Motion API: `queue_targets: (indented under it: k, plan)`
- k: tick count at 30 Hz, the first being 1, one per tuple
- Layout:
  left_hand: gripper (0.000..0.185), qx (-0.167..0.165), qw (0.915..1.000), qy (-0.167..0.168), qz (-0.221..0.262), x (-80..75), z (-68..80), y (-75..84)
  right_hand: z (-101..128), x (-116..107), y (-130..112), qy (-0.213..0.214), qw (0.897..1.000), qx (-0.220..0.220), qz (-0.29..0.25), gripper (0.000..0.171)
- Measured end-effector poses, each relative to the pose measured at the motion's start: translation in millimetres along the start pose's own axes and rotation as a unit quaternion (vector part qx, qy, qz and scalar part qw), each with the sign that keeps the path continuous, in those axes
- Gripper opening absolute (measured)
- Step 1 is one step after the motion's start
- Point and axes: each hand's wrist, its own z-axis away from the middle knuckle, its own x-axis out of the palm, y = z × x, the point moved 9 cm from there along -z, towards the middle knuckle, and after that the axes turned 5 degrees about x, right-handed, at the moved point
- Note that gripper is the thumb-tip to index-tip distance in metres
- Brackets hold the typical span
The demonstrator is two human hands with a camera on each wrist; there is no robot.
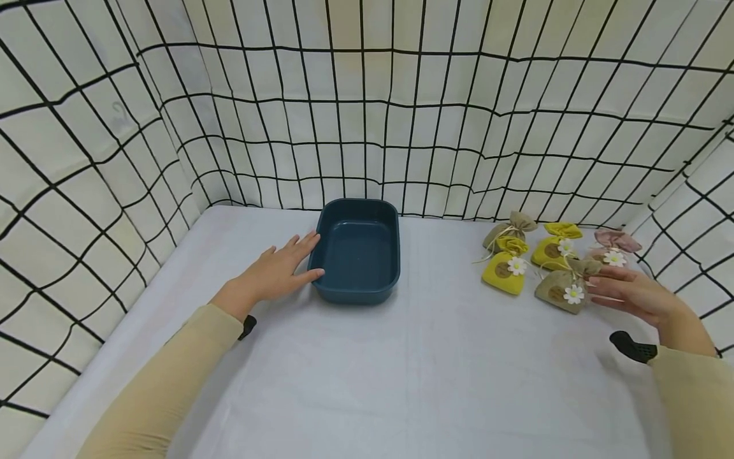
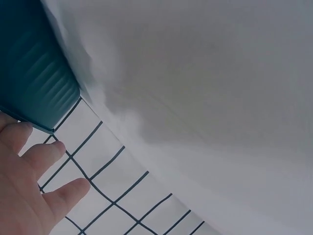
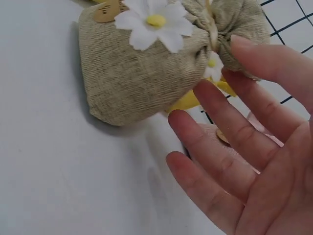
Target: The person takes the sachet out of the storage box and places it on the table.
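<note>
A dark blue rectangular bin [image 1: 357, 297] stands on the white-covered table near the back mesh. My left hand [image 1: 281, 271] is spread at its left side, fingertips at the rim; the left wrist view shows those fingers [image 2: 45, 155] beside the ribbed wall. On the right, my right hand [image 1: 639, 294] reaches to a khaki cloth sachet [image 1: 553, 290] with a white daisy. In the right wrist view, the thumb and forefinger are by the tied neck of this sachet [image 3: 142, 78], the other fingers extended. Whether they touch it is unclear.
Around that sachet lie two yellow sachets [image 1: 501, 280] [image 1: 545, 254], another khaki sachet [image 1: 496, 237] and a pink sachet [image 1: 616, 240] partly behind my right hand. Black wire mesh [image 1: 392, 102] over white cloth encloses the back and sides.
</note>
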Motion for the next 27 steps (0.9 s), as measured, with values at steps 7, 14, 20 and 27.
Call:
queue_targets:
  k: [7, 14, 20, 27]
  plan:
    - [0.086, 0.001, 1.0, 0.002, 0.003, 0.2, 0.0, 0.9, 15.6, -8.8, -9.4, 0.022, 0.999, -0.026, -0.01, 0.038]
    - [0.085, 0.0, 1.0, 0.002, 0.007, -3.5, 0.9, 1.0, 25.4, -11.2, -33.3, 0.04, 0.993, -0.083, -0.078, 0.037]
    - [0.081, -0.004, 1.0, 0.005, 0.0, -7.9, 1.3, -1.1, 21.9, 12.4, -68.2, 0.006, 0.989, -0.141, -0.041, 0.042]
    - [0.072, 0.007, 0.999, 0.022, -0.037, -24.1, -1.7, 3.3, 19.5, 50.8, -105.0, 0.011, 0.982, -0.186, 0.016, 0.039]
